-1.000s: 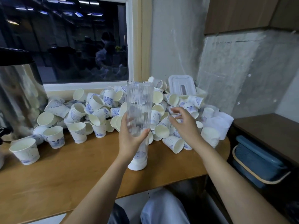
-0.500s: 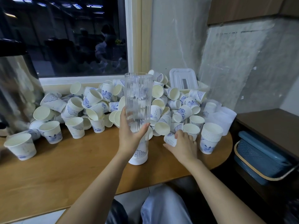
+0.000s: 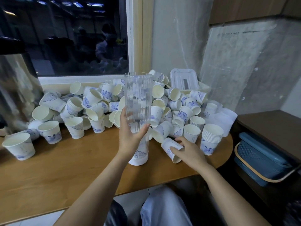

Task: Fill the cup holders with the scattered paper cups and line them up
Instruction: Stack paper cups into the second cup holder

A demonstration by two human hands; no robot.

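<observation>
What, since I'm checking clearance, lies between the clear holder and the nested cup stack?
Head view: right hand gripping a tipped cup, plus loose cups.

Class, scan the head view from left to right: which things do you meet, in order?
Lone upright cup, clear cup holder, cup on its side, stack of cups, blue basket.

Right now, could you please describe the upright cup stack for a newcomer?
On the wooden table, find the rounded right end near the blue plastic basket. The stack of white, blue-printed paper cups stands there; unlike single neighbours, it shows many layered rims.
</observation>
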